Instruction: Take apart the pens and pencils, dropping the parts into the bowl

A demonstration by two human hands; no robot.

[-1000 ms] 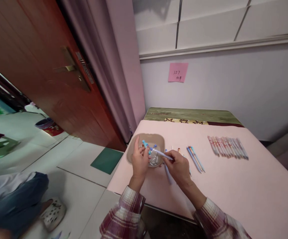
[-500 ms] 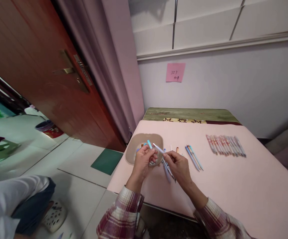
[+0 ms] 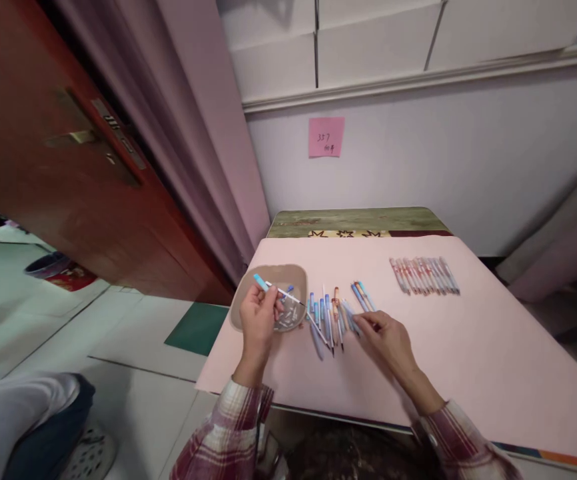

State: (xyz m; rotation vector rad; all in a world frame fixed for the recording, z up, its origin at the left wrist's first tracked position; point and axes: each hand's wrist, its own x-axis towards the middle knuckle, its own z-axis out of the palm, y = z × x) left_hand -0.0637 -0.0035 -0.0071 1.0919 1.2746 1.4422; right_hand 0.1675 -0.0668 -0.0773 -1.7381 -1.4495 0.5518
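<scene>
My left hand (image 3: 258,319) is closed around a thin pen refill (image 3: 278,291) with a light blue end, held over the tan dish (image 3: 246,293). The dish holds several small pen parts. My right hand (image 3: 387,339) rests on the pink tabletop (image 3: 468,360), its fingertips touching the right side of a loose cluster of blue pen pieces (image 3: 331,313). Whether those fingers grip one of the pieces is unclear. Both arms wear plaid sleeves.
A tidy row of several assembled pens (image 3: 424,275) lies at the far right of the table. A pink sticky note (image 3: 326,137) hangs on the wall. A wooden door (image 3: 58,167) and curtain stand left. Another person's leg and shoe (image 3: 43,427) are on the floor at lower left.
My right hand let go of the refill and moved right and down onto the pen pieces. My left hand kept the refill over the dish. The camera view shifted left and up.
</scene>
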